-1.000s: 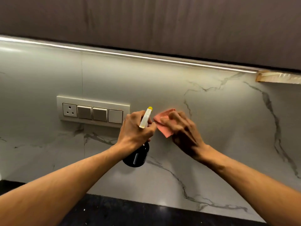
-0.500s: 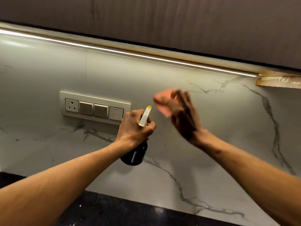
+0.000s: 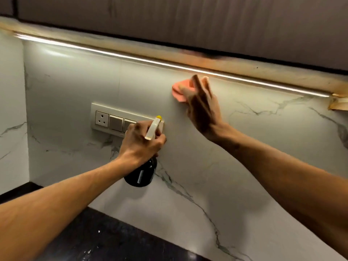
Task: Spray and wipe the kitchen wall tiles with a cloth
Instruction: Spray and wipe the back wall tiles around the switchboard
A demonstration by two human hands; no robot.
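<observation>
My right hand presses a pink cloth flat against the white marble wall tiles, high up just under the light strip. Its fingers are straight and spread over the cloth, which shows only at the hand's upper left. My left hand grips a dark spray bottle by its neck, lower and to the left, in front of the switch plate. The bottle's white nozzle with a yellow tip points up at the wall.
A beige socket and switch plate sits on the wall, partly behind my left hand. A lit strip runs under the dark upper cabinets. The black countertop lies below. A side wall closes the left corner.
My right hand has wiped the cloth upward from beside the bottle to just under the light strip. My left hand keeps holding the bottle. The view has shifted right and down.
</observation>
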